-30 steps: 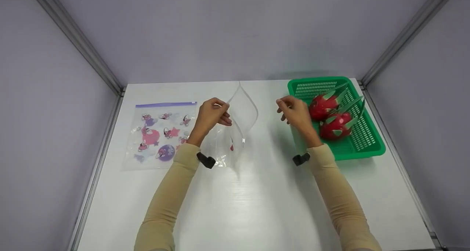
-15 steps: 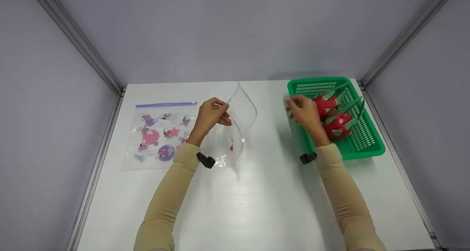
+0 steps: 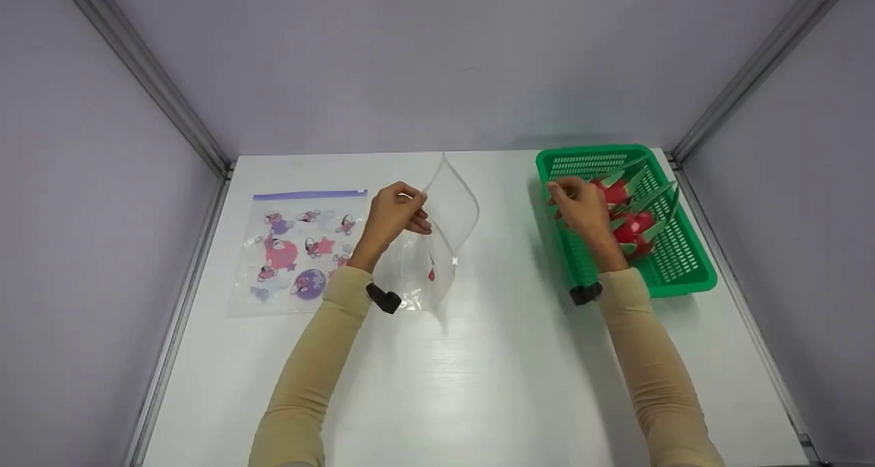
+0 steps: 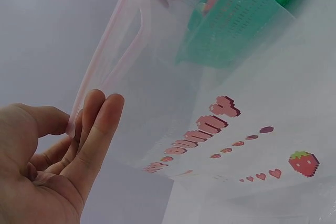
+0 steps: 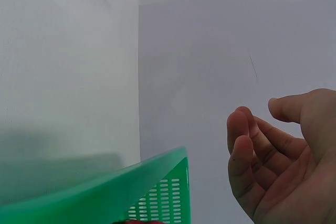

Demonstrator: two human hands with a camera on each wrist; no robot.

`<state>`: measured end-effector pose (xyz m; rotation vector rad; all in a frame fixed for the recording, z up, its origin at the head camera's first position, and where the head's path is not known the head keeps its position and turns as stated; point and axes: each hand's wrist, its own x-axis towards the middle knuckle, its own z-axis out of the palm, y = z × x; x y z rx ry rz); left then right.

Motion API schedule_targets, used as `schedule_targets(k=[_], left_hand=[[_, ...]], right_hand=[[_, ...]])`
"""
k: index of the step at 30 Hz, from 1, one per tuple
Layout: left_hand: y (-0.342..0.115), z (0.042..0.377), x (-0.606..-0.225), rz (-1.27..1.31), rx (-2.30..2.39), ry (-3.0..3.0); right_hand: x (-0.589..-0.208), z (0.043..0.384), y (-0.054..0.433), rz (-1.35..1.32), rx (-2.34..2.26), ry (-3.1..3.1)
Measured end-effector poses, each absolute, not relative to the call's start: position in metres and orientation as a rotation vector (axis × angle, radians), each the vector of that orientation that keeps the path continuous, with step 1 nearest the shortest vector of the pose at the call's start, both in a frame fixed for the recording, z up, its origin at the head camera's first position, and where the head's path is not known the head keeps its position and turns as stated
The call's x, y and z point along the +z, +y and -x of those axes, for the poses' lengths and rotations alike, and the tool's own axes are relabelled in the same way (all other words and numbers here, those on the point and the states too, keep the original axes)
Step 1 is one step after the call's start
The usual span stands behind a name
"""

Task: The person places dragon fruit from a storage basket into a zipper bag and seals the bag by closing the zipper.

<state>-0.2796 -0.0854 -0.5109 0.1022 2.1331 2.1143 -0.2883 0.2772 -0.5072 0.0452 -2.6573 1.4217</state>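
A clear zip bag (image 3: 454,207) with a parted mouth hangs from my left hand (image 3: 396,215), whose thumb and fingers pinch its top edge. In the left wrist view the bag (image 4: 210,129) shows pink lettering, small hearts and a strawberry print. My right hand (image 3: 580,207) hovers over the left side of a green basket (image 3: 683,279); its fingers are loosely bent and hold nothing. Two red dragon fruits lie in the basket, the nearer one (image 3: 634,229) and the farther one (image 3: 614,192), both with green leafy tips and partly hidden by the right hand.
Flat on the left of the white table (image 3: 437,385) lies another zip bag (image 3: 301,255) with a purple slider strip and cartoon prints. Grey walls (image 3: 437,63) enclose the table at the back and sides.
My right hand has moved rightward, from beside the basket to over its left side. The left hand and the bag it pinches have stayed nearly still.
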Motion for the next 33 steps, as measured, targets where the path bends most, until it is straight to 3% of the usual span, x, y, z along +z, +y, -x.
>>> schedule_targets(k=[33], left_hand=[[-0.089, 0.281, -0.515, -0.084, 2.118, 2.112]], right_hand=[[-0.510, 0.297, 0.328, 0.088, 1.291, -2.698]])
